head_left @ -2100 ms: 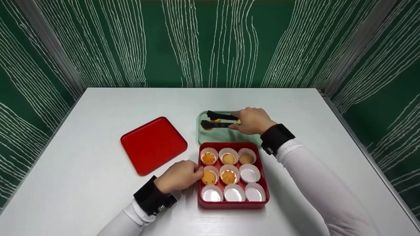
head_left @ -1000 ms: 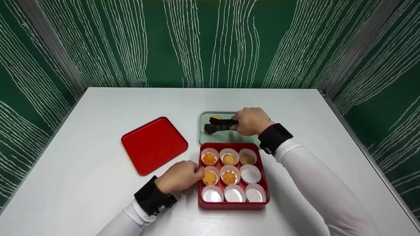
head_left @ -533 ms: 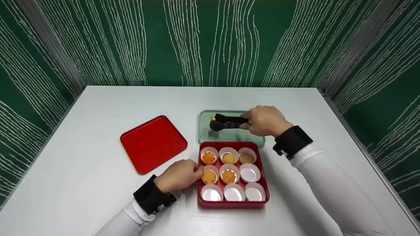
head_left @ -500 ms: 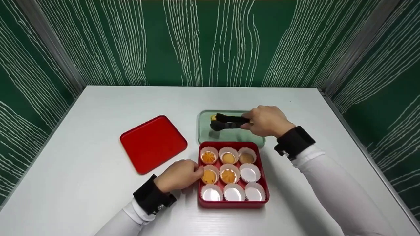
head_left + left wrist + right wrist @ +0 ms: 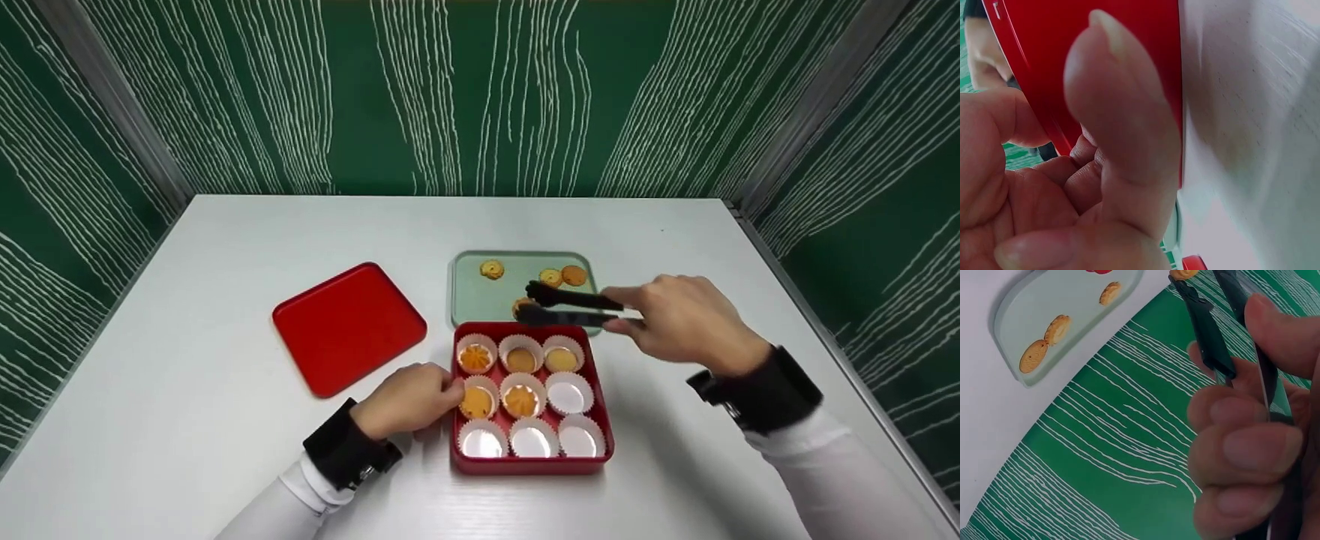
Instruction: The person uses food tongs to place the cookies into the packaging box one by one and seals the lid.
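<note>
My left hand [image 5: 409,401] grips the left wall of a red box [image 5: 534,466], fingers against its outside in the left wrist view. Several white paper cups [image 5: 570,394] fill the box; the back row and two cups of the middle row contain cookies [image 5: 521,401]. In my right hand [image 5: 686,322] are black tongs [image 5: 574,318], held above the gap between box and green tray [image 5: 480,300]. A cookie [image 5: 1184,274] sits between the tong tips, partly hidden in the head view.
Three more cookies lie on the green tray behind the box: one cookie [image 5: 491,269] at the left, a scalloped cookie [image 5: 550,277] and a round cookie [image 5: 574,275] touching at the right. A red lid [image 5: 351,326] rests on the white table [image 5: 225,337] to the left.
My right hand has drawn the tongs rightward and toward me, off the tray's left part, with a cookie between the tips. Cookies they covered now show. The left hand stays at the box.
</note>
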`<state>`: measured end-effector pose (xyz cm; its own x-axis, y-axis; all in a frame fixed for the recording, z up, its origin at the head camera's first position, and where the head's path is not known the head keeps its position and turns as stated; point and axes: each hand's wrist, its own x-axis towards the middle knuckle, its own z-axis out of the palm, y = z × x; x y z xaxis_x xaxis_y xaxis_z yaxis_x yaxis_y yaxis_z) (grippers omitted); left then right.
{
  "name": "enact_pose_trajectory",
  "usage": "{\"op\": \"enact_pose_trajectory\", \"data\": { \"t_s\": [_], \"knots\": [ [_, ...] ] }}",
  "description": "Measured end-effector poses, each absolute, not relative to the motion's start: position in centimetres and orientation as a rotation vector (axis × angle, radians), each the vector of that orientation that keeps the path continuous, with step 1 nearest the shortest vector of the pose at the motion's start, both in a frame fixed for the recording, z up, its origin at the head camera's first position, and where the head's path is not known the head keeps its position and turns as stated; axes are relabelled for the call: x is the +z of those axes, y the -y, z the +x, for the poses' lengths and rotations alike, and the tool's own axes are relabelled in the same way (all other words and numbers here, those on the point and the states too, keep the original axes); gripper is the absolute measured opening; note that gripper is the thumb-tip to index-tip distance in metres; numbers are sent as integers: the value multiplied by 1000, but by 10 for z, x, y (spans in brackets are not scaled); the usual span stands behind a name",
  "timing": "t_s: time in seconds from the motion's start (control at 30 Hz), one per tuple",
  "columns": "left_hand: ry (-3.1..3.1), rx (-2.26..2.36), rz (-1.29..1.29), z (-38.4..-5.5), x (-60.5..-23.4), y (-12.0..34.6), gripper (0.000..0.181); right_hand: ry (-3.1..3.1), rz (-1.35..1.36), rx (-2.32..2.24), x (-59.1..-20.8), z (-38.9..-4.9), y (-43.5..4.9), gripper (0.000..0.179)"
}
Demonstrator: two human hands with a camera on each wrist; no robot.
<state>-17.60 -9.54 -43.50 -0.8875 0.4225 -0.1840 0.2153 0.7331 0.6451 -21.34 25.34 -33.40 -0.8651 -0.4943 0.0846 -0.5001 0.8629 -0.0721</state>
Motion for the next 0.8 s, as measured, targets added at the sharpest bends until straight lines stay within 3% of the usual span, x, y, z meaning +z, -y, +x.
{"op": "enact_pose_trajectory", "data": {
  "t_s": [0.43, 0.8],
  "knots": [
    [-2625, 913, 490, -174, -434, 95, 40, 2916, 854, 26, -345, -151, -290, 38],
    [-2607, 920, 466, -173, -432, 94, 40, 2923, 876, -122, -349, -134, -284, 30]
  ]
}}
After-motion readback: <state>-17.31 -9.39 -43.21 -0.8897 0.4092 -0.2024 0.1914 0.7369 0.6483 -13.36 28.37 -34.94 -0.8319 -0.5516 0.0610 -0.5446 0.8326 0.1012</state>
